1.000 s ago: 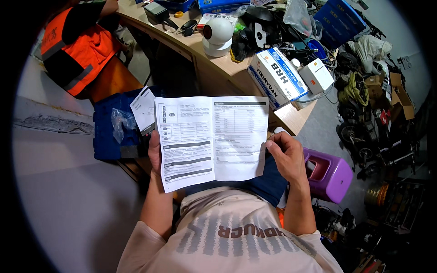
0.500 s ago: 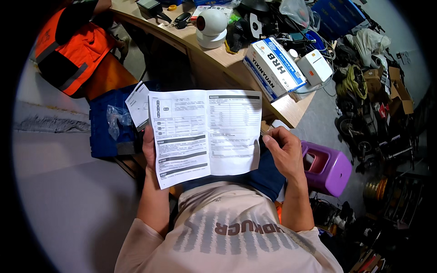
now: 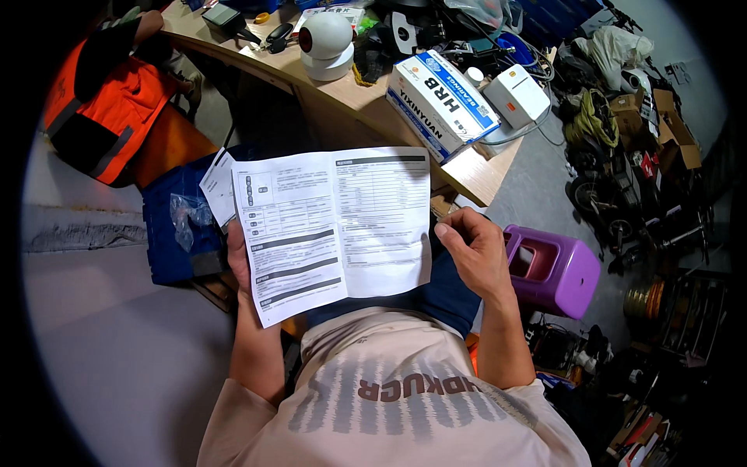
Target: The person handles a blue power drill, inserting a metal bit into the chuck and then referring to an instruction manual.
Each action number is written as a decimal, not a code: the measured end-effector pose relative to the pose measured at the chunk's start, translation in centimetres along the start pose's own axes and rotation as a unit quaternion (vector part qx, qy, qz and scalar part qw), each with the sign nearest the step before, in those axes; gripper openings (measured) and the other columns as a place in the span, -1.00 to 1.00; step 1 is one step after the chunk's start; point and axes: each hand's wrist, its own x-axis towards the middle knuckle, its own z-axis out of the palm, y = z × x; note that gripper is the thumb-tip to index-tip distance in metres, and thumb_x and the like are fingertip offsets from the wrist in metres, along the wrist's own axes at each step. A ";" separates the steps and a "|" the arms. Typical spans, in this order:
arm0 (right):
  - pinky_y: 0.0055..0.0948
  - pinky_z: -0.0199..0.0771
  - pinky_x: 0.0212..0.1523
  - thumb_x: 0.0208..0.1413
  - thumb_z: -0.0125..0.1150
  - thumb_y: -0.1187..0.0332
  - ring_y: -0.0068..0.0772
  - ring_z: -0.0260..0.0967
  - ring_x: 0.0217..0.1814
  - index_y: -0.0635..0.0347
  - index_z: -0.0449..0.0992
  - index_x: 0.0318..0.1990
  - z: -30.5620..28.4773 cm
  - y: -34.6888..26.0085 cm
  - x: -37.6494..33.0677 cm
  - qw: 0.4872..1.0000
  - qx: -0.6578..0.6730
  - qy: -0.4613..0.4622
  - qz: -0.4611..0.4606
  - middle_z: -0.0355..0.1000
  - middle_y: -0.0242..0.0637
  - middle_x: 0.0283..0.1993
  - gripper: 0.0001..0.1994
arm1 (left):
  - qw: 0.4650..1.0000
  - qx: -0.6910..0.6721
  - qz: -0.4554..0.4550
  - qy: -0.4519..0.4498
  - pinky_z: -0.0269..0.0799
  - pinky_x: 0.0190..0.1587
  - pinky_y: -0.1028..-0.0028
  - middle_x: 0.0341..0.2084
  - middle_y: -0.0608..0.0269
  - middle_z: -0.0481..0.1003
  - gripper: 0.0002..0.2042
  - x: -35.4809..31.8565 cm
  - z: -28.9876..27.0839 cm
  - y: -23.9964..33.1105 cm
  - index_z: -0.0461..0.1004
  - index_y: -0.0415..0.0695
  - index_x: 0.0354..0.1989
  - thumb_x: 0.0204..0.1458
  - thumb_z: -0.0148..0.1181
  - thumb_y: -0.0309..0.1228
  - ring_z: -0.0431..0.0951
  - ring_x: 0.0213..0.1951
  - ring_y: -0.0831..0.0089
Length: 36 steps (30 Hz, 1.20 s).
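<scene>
An unfolded white instruction booklet (image 3: 381,257) with printed text and tables is spread in front of my chest, above my lap. My left hand (image 3: 239,261) is closed on its left edge, the fingers hidden behind the pages. A smaller white leaflet (image 3: 219,187) sticks out behind the upper left corner, just above that hand; whether the hand grips it too I cannot tell. My right hand (image 3: 476,247) is just off the booklet's right edge, with curled fingers and the thumb against the index finger. Anything between those fingertips is hidden.
Ahead is a wooden desk (image 3: 354,101) with a white camera (image 3: 327,47), a bearing box (image 3: 443,105) and a white device (image 3: 517,96). A purple stool (image 3: 554,268) stands at right, a blue case (image 3: 167,202) and an orange vest (image 3: 117,117) at left. Clutter lines the far right.
The booklet and both hands have shifted slightly left in the picture, along with the surroundings, as the view turned. Both hands keep much the same pose, and the page is the same.
</scene>
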 end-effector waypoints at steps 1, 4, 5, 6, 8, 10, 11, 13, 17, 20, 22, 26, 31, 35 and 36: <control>-0.50 0.32 -0.41 0.25 0.33 0.35 -0.63 0.27 -0.47 0.35 0.61 -0.23 0.0 0.0 0.0 1.000 -0.002 0.000 -0.004 0.44 -0.41 -0.53 -0.81 | 1.000 0.002 -0.003 0.000 0.39 0.33 -0.28 0.45 -0.23 0.25 -0.30 0.0 -0.1 0.1 0.23 -0.12 0.53 0.32 0.17 -0.01 0.31 0.44 -0.15; -0.49 0.33 -0.41 0.25 0.33 0.34 -0.62 0.28 -0.47 0.35 0.62 -0.24 -0.1 -0.1 0.1 1.000 -0.004 0.000 -0.006 0.44 -0.40 -0.53 -0.80 | 1.000 -0.009 -0.003 -0.001 0.39 0.32 -0.29 0.45 -0.24 0.25 -0.30 -0.1 -0.2 0.2 0.22 -0.12 0.53 0.32 0.18 -0.02 0.30 0.45 -0.16; -0.49 0.33 -0.41 0.25 0.33 0.34 -0.62 0.28 -0.48 0.35 0.62 -0.24 -0.2 -0.1 0.1 1.000 -0.003 0.001 -0.009 0.44 -0.39 -0.53 -0.80 | 1.000 -0.021 -0.002 0.000 0.39 0.32 -0.29 0.45 -0.24 0.25 -0.30 -0.2 -0.3 0.3 0.22 -0.12 0.53 0.32 0.19 -0.03 0.30 0.45 -0.16; -0.49 0.33 -0.41 0.25 0.33 0.34 -0.62 0.28 -0.48 0.35 0.62 -0.24 -0.2 -0.2 0.1 1.000 -0.001 0.000 -0.007 0.45 -0.39 -0.53 -0.80 | 1.000 -0.027 -0.001 0.000 0.39 0.32 -0.29 0.45 -0.25 0.25 -0.30 -0.2 -0.3 0.3 0.22 -0.12 0.53 0.32 0.19 -0.03 0.30 0.45 -0.16; -0.48 0.33 -0.42 0.24 0.33 0.33 -0.62 0.28 -0.48 0.35 0.62 -0.24 -0.3 -0.2 0.1 1.000 -0.008 0.002 -0.008 0.45 -0.38 -0.53 -0.80 | 0.999 -0.040 -0.005 -0.005 0.39 0.33 -0.29 0.45 -0.25 0.25 -0.30 -0.2 -0.3 0.3 0.22 -0.12 0.53 0.32 0.19 -0.04 0.29 0.46 -0.16; -0.48 0.32 -0.42 0.24 0.33 0.32 -0.61 0.28 -0.48 0.35 0.62 -0.25 -0.4 -0.2 0.2 1.000 -0.011 0.000 -0.005 0.45 -0.38 -0.53 -0.79 | 0.999 -0.048 -0.011 -0.016 0.38 0.33 -0.30 0.45 -0.26 0.25 -0.31 -0.1 -0.2 0.2 0.22 -0.13 0.53 0.32 0.20 -0.05 0.28 0.46 -0.16; -0.48 0.32 -0.42 0.24 0.33 0.32 -0.61 0.28 -0.48 0.35 0.62 -0.25 -0.4 -0.3 0.2 1.000 -0.011 -0.001 -0.004 0.45 -0.38 -0.53 -0.79 | 0.999 -0.047 -0.012 -0.015 0.38 0.33 -0.30 0.45 -0.26 0.25 -0.31 0.0 -0.1 0.2 0.22 -0.13 0.53 0.32 0.19 -0.05 0.28 0.46 -0.16; -0.47 0.32 -0.43 0.24 0.33 0.31 -0.61 0.28 -0.49 0.35 0.62 -0.25 -0.4 -0.3 0.2 1.000 -0.012 -0.002 -0.003 0.45 -0.38 -0.53 -0.78 | 0.999 -0.035 -0.008 -0.017 0.37 0.33 -0.31 0.45 -0.27 0.25 -0.31 0.1 0.1 0.1 0.21 -0.14 0.53 0.32 0.19 -0.06 0.27 0.47 -0.16; -0.47 0.32 -0.43 0.24 0.33 0.31 -0.61 0.29 -0.48 0.35 0.62 -0.24 -0.3 -0.5 0.3 1.000 -0.019 -0.006 0.000 0.45 -0.38 -0.53 -0.78 | 0.998 0.054 0.011 0.038 0.63 0.17 -0.10 0.34 -0.17 0.41 -0.31 0.0 0.6 0.1 0.30 -0.15 0.47 0.27 0.28 -0.02 0.51 0.31 -0.01; -0.47 0.33 -0.42 0.24 0.33 0.31 -0.61 0.29 -0.48 0.36 0.62 -0.24 -0.3 -0.6 0.4 1.000 -0.022 -0.008 0.001 0.45 -0.38 -0.52 -0.78 | 0.999 0.031 0.003 0.019 0.54 0.22 -0.18 0.38 -0.20 0.35 -0.30 -0.1 0.4 0.2 0.26 -0.15 0.49 0.29 0.24 -0.02 0.43 0.36 -0.07; -0.47 0.34 -0.42 0.24 0.33 0.31 -0.60 0.29 -0.48 0.36 0.62 -0.23 -0.3 -0.8 0.5 1.000 -0.023 -0.009 0.000 0.45 -0.38 -0.52 -0.78 | 0.999 -0.026 -0.012 -0.019 0.36 0.32 -0.35 0.45 -0.27 0.24 -0.29 -0.1 0.0 0.3 0.20 -0.14 0.54 0.32 0.17 -0.01 0.27 0.46 -0.19; -0.47 0.35 -0.41 0.24 0.34 0.32 -0.60 0.30 -0.48 0.36 0.63 -0.23 -0.2 -0.9 0.6 1.000 -0.028 -0.009 -0.006 0.46 -0.37 -0.52 -0.78 | 1.000 -0.016 -0.002 -0.009 0.39 0.30 -0.34 0.45 -0.27 0.25 -0.29 -0.4 -0.6 0.6 0.20 -0.13 0.53 0.31 0.18 -0.01 0.29 0.45 -0.20; -0.46 0.35 -0.41 0.23 0.34 0.32 -0.59 0.31 -0.48 0.35 0.63 -0.23 -0.1 -1.1 0.7 0.999 -0.030 -0.011 -0.005 0.46 -0.36 -0.52 -0.78 | 1.000 0.015 0.011 0.005 0.44 0.29 -0.29 0.43 -0.25 0.28 -0.28 -0.4 -0.7 0.6 0.22 -0.14 0.52 0.30 0.21 -0.01 0.34 0.43 -0.14; -0.45 0.36 -0.41 0.23 0.34 0.31 -0.58 0.33 -0.48 0.35 0.63 -0.23 0.0 -1.2 0.8 0.999 -0.032 -0.014 -0.003 0.47 -0.35 -0.52 -0.78 | 1.000 0.010 0.009 0.006 0.47 0.28 -0.26 0.41 -0.24 0.31 -0.29 0.0 -0.1 0.2 0.24 -0.15 0.51 0.29 0.23 -0.01 0.37 0.41 -0.11; -0.45 0.36 -0.41 0.23 0.34 0.31 -0.58 0.33 -0.48 0.35 0.63 -0.23 0.0 -1.2 0.8 0.999 -0.033 -0.015 0.004 0.47 -0.35 -0.52 -0.78 | 1.000 0.014 0.013 0.012 0.47 0.28 -0.25 0.41 -0.24 0.31 -0.29 0.0 0.1 0.1 0.25 -0.15 0.50 0.29 0.23 -0.01 0.37 0.41 -0.11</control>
